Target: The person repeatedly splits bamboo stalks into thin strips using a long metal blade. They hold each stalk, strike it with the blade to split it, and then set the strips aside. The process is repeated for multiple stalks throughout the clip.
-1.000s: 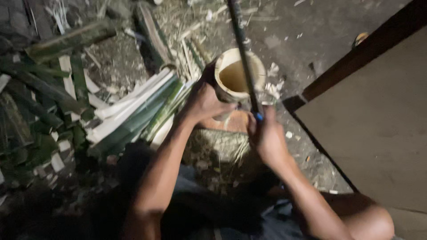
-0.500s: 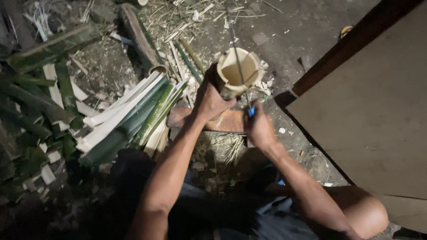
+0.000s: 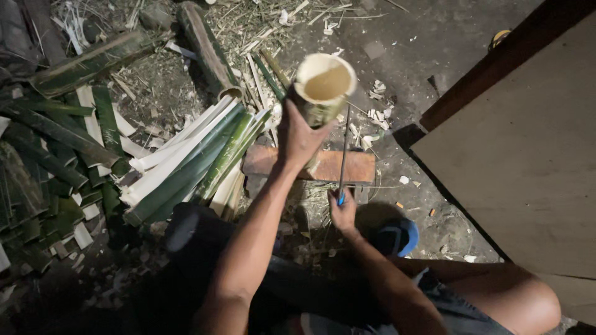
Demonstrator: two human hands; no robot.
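1. The left hand [image 3: 299, 138] is gripping a hollow bamboo tube [image 3: 323, 87], holding it above a wooden block [image 3: 310, 165].
2. The right hand [image 3: 343, 211] is closing around a thin blade [image 3: 343, 158], standing beside the tube.
3. Split bamboo strips [image 3: 186, 161] are lying on the ground at the left.

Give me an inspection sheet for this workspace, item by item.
Surface: dirt ground, littered with chips.
Job's things: bamboo tube, hollow end up; thin blade; wooden block beneath.
Clutter: split bamboo strips, green offcuts, shavings.
Grippers: left hand wraps the tube; right hand grips the blade's blue handle.
Cables: nothing seen.
Surroundings: flat board at right; blue sandal.
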